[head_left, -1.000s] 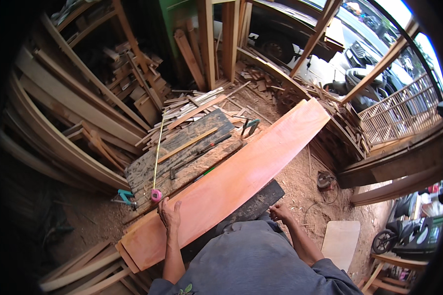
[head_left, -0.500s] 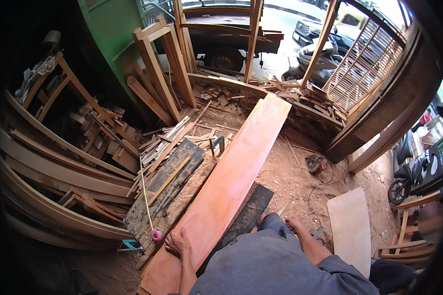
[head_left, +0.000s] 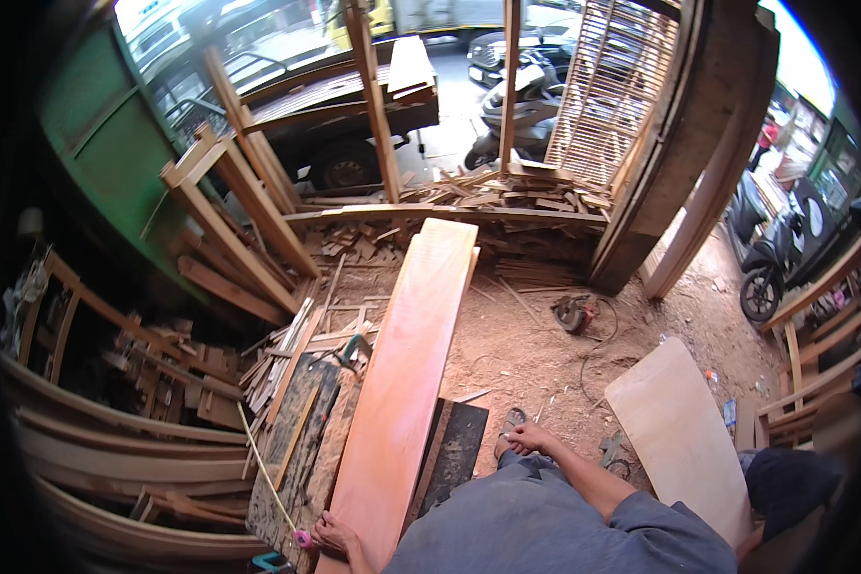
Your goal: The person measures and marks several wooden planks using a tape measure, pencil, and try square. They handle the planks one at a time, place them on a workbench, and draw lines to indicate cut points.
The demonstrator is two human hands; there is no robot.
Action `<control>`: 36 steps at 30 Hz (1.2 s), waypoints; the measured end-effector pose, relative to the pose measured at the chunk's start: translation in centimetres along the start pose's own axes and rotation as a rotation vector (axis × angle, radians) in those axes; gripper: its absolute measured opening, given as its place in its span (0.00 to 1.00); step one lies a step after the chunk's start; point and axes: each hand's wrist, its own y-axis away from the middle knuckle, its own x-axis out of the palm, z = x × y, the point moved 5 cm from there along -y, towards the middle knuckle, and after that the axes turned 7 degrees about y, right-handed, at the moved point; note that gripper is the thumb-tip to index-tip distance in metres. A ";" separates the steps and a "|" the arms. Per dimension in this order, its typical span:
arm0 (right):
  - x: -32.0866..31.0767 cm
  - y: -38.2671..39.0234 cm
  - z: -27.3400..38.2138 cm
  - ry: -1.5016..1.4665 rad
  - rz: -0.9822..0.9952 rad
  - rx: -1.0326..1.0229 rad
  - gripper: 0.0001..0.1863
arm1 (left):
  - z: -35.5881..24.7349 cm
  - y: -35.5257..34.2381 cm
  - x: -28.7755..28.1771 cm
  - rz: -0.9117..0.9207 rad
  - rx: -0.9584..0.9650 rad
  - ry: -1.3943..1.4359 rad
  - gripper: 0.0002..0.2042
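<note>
A long reddish wooden plank (head_left: 402,354) lies lengthwise on the workbench, running away from me. My left hand (head_left: 339,536) rests at its near left edge with the fingers stretched out and no tool in it. Just beside those fingertips sits a pink tape measure (head_left: 303,539), its yellow blade (head_left: 263,459) drawn out across a dark, stained board (head_left: 292,450). My right hand (head_left: 526,439) hangs over my knees, right of the plank, fingers curled together; whatever they may hold is too small to make out. A green clamp (head_left: 356,352) stands at the plank's left side.
A circular saw (head_left: 574,314) with a cord lies on the sawdust-covered floor. A pale curved panel (head_left: 679,430) is at the right, near a person in a dark cap (head_left: 792,486). Curved timbers (head_left: 143,469) fill the left; wood scraps (head_left: 536,191) pile up ahead.
The view has turned to the right and tilted up, so the scene sits further left. My left hand stays by the plank's edge; my right fingers have drawn together above my knees.
</note>
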 end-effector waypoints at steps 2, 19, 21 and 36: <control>-1.6 0.9 0.8 -0.021 0.034 -0.051 0.23 | -5.5 1.8 1.6 -0.132 0.260 0.086 0.20; -21.7 6.9 4.5 -0.209 -0.107 -0.261 0.21 | -41.9 7.8 22.7 0.275 0.321 -0.109 0.46; -22.1 7.0 4.4 -0.256 -0.114 -0.260 0.20 | -42.2 8.1 22.6 0.276 0.331 -0.115 0.47; -26.8 1.7 9.8 -0.329 -0.063 -0.273 0.17 | -41.4 7.3 23.5 0.154 0.379 -0.191 0.42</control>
